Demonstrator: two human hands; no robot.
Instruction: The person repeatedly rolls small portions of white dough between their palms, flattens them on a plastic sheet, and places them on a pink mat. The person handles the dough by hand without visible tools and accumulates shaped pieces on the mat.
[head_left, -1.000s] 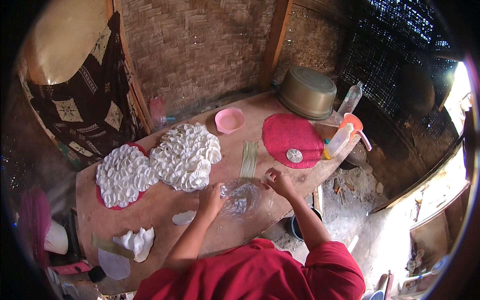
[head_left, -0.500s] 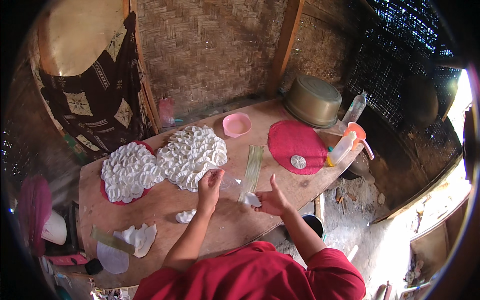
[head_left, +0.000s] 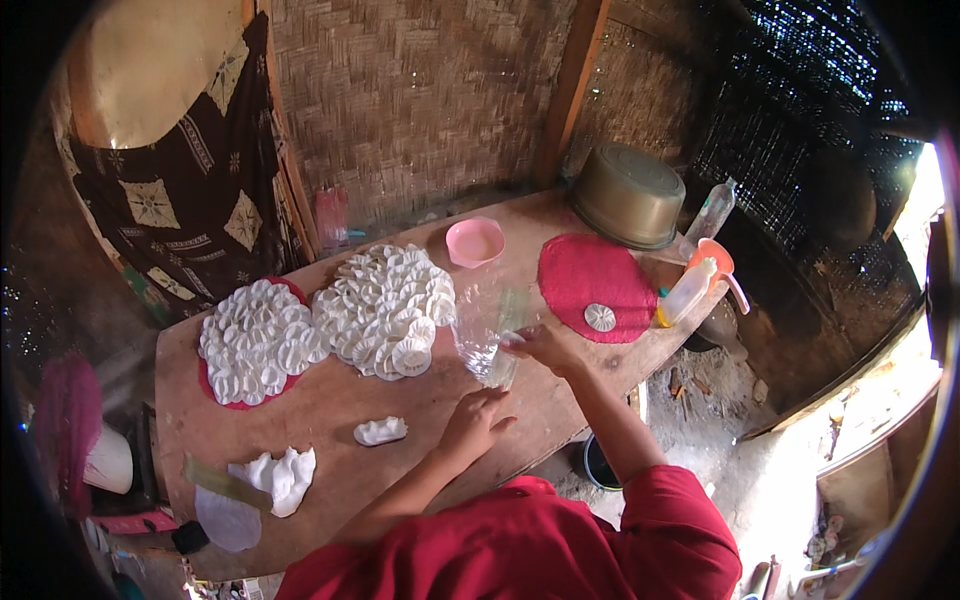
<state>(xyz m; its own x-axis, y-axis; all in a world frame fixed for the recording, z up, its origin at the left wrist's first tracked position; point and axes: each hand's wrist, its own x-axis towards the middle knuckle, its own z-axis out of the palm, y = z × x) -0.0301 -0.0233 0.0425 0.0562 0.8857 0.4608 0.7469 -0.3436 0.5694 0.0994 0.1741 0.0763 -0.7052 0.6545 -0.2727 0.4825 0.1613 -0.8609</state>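
Setting: woven-bamboo walls close in a wooden tabletop [head_left: 330, 400] under daylight from the right.
Plastic sheet: clear sheet [head_left: 482, 330] lies mid-tabletop, just right of the nearer heap of discs, partly lifted at its right edge.
Right hand: right hand [head_left: 540, 345] holds that edge, fingers [head_left: 512, 342] pinched narrow on the sheet.
Left hand: left hand [head_left: 474, 422] rests palm down on the tabletop just below the sheet, fingers [head_left: 497, 402] loosely spread, holding nothing.
Stick: pale green stick [head_left: 512, 318] lies under or beside the sheet; which, cannot tell.
Dough: small white lump [head_left: 380, 431] sits left of the left hand; a larger lump [head_left: 277, 477] lies near the front-left edge beside a green strip [head_left: 225, 484] and a thin white round [head_left: 227, 520].
Discs: two heaps of white ribbed discs, one [head_left: 385, 308] beside the sheet, one [head_left: 258, 340] on a red mat farther left.
Mat: round red mat [head_left: 590, 275] to the right carries a single disc [head_left: 600, 317].
Beyond: pink bowl [head_left: 474, 241] at the back edge; metal pot [head_left: 628, 195] upturned at the far right corner; yellow squeeze bottle [head_left: 688, 290], orange funnel [head_left: 718, 262] and clear bottle [head_left: 712, 212] near it.
Wall: dark patterned cloth [head_left: 180, 190] hangs at left.
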